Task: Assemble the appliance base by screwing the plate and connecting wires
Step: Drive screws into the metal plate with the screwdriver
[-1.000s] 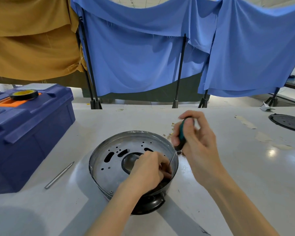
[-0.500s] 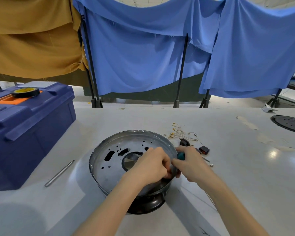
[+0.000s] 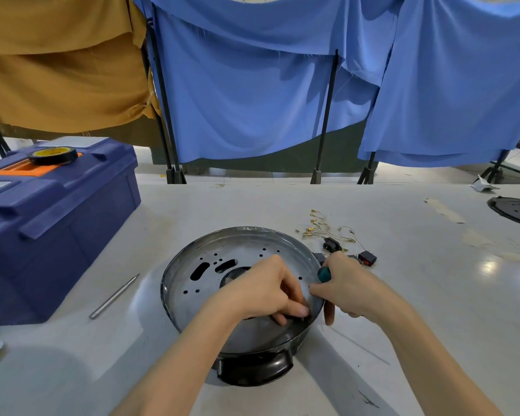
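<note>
My right hand (image 3: 348,286) has dropped from the air to the rim of the appliance base (image 3: 174,283), fingers wrapped round the screwdriver (image 3: 324,274). My left hand (image 3: 261,291) stays inside on the plate (image 3: 246,250), fingers curled; whether they pinch anything I cannot tell. The base sits on the white table (image 3: 433,295), wires (image 3: 321,228) just beyond, blue cloths (image 3: 252,100) behind.

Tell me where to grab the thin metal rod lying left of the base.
Pinch the metal rod at mid-shaft, coming from above, fingers across its width: it lies flat on the table, and the blue toolbox crowds its left side.
</note>
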A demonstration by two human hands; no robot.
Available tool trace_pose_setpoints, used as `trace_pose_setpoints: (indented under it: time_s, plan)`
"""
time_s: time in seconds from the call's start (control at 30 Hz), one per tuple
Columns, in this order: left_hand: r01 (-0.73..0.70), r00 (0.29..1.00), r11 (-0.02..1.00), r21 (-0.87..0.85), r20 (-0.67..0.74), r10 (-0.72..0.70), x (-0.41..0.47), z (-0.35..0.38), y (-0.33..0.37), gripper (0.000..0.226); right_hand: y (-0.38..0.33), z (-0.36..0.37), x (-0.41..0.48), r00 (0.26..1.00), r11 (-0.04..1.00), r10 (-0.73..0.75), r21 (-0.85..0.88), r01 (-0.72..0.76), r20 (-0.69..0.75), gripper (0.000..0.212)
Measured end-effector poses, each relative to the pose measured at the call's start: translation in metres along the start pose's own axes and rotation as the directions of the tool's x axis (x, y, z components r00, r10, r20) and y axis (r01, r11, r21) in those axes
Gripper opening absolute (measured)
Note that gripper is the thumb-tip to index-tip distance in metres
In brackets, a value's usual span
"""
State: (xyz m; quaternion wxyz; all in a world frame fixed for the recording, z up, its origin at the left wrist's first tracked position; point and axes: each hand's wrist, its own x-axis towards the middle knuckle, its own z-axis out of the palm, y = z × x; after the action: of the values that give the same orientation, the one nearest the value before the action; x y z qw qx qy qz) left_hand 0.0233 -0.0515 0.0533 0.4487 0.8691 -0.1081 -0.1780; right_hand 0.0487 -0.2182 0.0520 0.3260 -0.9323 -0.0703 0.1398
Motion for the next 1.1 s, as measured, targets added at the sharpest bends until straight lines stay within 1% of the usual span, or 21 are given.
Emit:
trace_pose_setpoints:
  time_s: [0.07,0.13,0.2,0.33,0.6,0.7,0.8,0.87,0.93,0.97,1.03,1.1]
  plan:
    - [0.034,0.999,0.999,0.024,-0.014,-0.034,0.003,0.003,0.004,0.006,0.001,0.002,0.002,0.998,1.000,-0.006,0.010,0.006,-0.062,0.026]
    - [0.072,0.997,0.996,0.052,-0.013,-0.071,0.006,0.004,0.007,0.020,0.002,0.006,0.003,0.989,1.000,-0.013,0.001,0.013,-0.150,0.030]
    - [0.098,0.995,0.994,0.057,-0.004,-0.098,0.009,0.004,0.009,0.024,0.003,0.007,0.004,0.979,1.000,-0.025,-0.024,0.020,-0.204,0.032]
    - [0.079,0.997,0.993,0.086,0.015,-0.080,0.009,0.005,0.011,0.022,0.004,0.009,0.004,0.981,1.000,-0.023,0.002,0.024,-0.190,0.029]
    - [0.047,0.999,0.988,0.144,-0.018,-0.045,0.011,0.007,0.010,0.030,0.003,0.010,0.003,0.983,0.999,-0.028,0.022,0.033,-0.181,0.022]
    - [0.043,0.999,0.986,0.163,-0.006,-0.043,0.012,0.009,0.009,0.024,0.002,0.010,0.003,0.981,0.999,-0.023,0.030,0.029,-0.193,0.022]
    - [0.051,0.998,0.981,0.190,-0.046,-0.043,0.015,0.011,0.007,0.008,0.002,0.010,0.004,0.982,0.999,-0.019,0.037,0.026,-0.190,0.021]
    - [0.058,0.996,0.978,0.201,-0.081,-0.042,0.016,0.013,0.005,0.006,0.002,0.010,0.004,0.980,0.999,-0.015,0.044,0.024,-0.199,0.021]
    - [0.046,0.994,0.972,0.229,-0.106,-0.022,0.016,0.016,0.004,0.009,0.001,0.011,0.003,0.979,0.999,-0.011,0.047,0.021,-0.205,0.019]
    - [0.037,0.994,0.969,0.244,-0.106,-0.011,0.015,0.017,0.004,0.014,0.001,0.011,0.002,0.979,0.999,-0.009,0.050,0.020,-0.204,0.018]
    - [0.024,0.997,0.964,0.266,-0.082,-0.002,0.014,0.018,0.005,0.025,0.001,0.013,0.002,0.978,0.999,-0.005,0.052,0.016,-0.207,0.019]
    - [0.029,0.998,0.957,0.288,-0.070,-0.009,0.015,0.017,0.007,0.027,-0.001,0.013,0.001,0.979,0.999,-0.001,0.049,0.011,-0.205,0.021]
